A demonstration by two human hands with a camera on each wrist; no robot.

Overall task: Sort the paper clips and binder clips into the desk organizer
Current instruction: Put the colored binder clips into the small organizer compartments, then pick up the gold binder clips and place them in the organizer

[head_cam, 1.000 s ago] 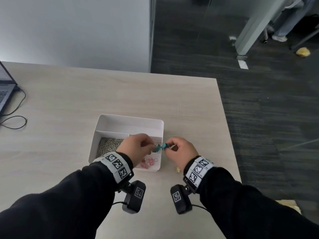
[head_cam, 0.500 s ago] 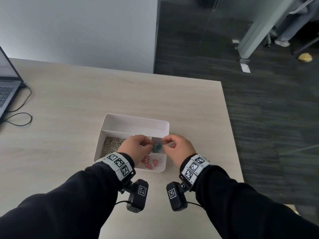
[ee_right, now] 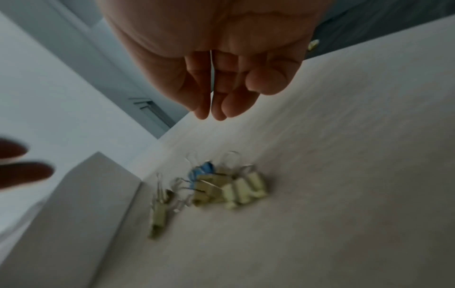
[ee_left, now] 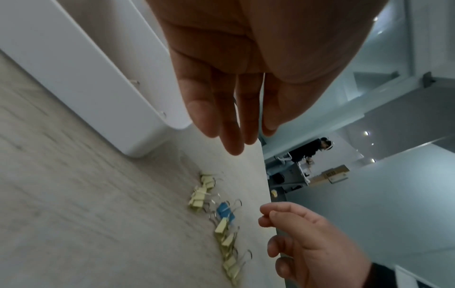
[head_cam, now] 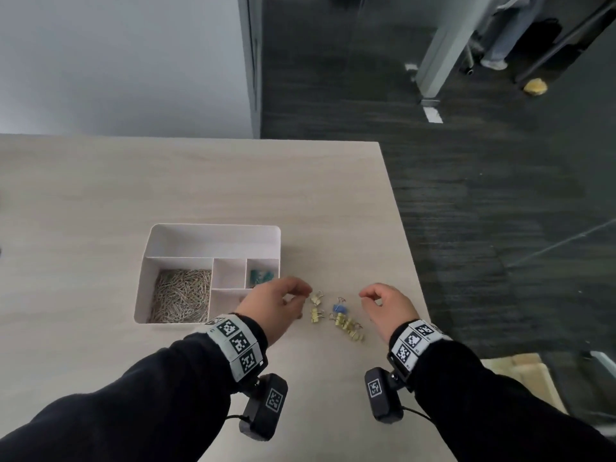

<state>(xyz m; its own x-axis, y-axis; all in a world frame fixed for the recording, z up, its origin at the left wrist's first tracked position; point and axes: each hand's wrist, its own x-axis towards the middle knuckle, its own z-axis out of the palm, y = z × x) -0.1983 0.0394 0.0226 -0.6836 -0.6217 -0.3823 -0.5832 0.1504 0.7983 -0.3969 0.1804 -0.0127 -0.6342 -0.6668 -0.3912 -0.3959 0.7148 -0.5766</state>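
Note:
The white desk organizer sits on the table, silver paper clips filling its left compartment and teal binder clips in a small right one. To its right, several yellow binder clips and one blue binder clip lie loose on the table. My left hand hovers at the organizer's right corner beside the nearest yellow clips, fingers relaxed and holding nothing. My right hand hovers just right of the pile, fingers loosely curled and empty.
The table's right edge runs close beside my right hand, with dark carpet beyond. A cardboard box stands on the floor at lower right. Bare tabletop stretches behind and left of the organizer.
Both hands held a teal binder clip over the organizer's right compartments. They have since let it go and moved right, now empty over the loose clips on the table.

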